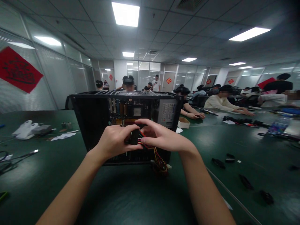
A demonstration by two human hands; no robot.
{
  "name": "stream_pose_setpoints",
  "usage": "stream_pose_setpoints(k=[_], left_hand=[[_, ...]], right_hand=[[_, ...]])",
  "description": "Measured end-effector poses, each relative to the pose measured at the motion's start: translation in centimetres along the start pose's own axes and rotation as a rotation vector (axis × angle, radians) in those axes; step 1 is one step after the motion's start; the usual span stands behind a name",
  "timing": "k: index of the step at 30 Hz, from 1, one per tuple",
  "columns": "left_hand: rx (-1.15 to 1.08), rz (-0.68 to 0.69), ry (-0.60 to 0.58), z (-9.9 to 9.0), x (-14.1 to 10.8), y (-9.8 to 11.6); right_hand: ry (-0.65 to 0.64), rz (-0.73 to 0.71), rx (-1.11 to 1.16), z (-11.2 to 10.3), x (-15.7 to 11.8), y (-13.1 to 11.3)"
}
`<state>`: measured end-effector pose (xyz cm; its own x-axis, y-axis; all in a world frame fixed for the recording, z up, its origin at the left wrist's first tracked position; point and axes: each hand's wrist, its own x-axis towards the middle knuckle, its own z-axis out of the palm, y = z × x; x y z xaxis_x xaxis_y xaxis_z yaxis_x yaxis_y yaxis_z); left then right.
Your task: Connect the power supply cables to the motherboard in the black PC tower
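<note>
An open black computer case point(92, 120) stands on the green table, its inside facing me. A motherboard with a square metallic chip point(137, 112) shows in it, and a labelled power supply point(167, 112) is at its upper right. In front of the case, my left hand point(117, 139) grips a small black part point(134, 137) between thumb and fingers. My right hand point(161, 134) is curled at the part's right side, its fingers round the coloured wires point(146, 144). More of the wire bundle point(160, 162) hangs down below my right hand.
White plastic bags point(25, 129) and a grey box point(42, 130) lie at left, with cables point(18, 159) nearer. A small open box point(184, 123) stands right of the case. Black pieces point(218, 163) and a bottle point(278, 125) are farther right. Other people sit across the table.
</note>
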<state>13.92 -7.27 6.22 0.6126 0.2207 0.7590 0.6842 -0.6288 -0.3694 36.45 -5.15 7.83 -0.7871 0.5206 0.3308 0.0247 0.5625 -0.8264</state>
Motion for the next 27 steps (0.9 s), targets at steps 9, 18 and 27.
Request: stream_pose_setpoints(k=[9,18,27], left_hand=[[-0.002,-0.011,-0.026,0.3,0.0,-0.1],[0.018,-0.015,-0.057,0.4,-0.2,-0.3],[0.015,-0.027,-0.072,0.9,-0.6,-0.7]], right_hand=[[0.062,-0.120,-0.270,0.9,0.9,-0.2],[0.075,-0.122,-0.254,1.4,1.4,0.5],[0.068,-0.146,-0.200,1.7,1.7,0.9]])
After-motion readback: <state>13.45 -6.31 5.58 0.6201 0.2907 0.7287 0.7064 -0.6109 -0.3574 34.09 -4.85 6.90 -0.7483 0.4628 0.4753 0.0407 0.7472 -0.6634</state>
